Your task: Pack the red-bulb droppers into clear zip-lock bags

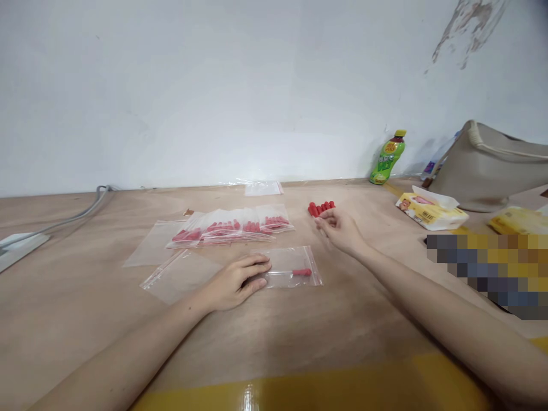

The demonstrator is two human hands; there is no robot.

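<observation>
My left hand point(242, 279) lies with fingers stretched over the left end of a clear zip bag point(278, 260), thumb apart, pressing it on the table. Inside that bag lies a dropper point(302, 272) with a red bulb and a clear stem. Farther right, my right hand point(340, 228) is closed in a pinch at a row of red-bulbed droppers point(321, 209); it seems to grip one by its clear stem, partly hidden by the fingers. Behind my left hand, several zip bags point(222, 222) with red-bulbed droppers overlap. Flat zip bags point(184, 274) lie at their left.
Against the wall stand a green drink bottle point(387, 158) and a grey bag point(475, 165). A yellow tissue pack point(432, 212) lies at right, near a blurred-out patch. Another clear bag point(262, 188) lies by the wall. A grey cable point(72, 218) runs at left.
</observation>
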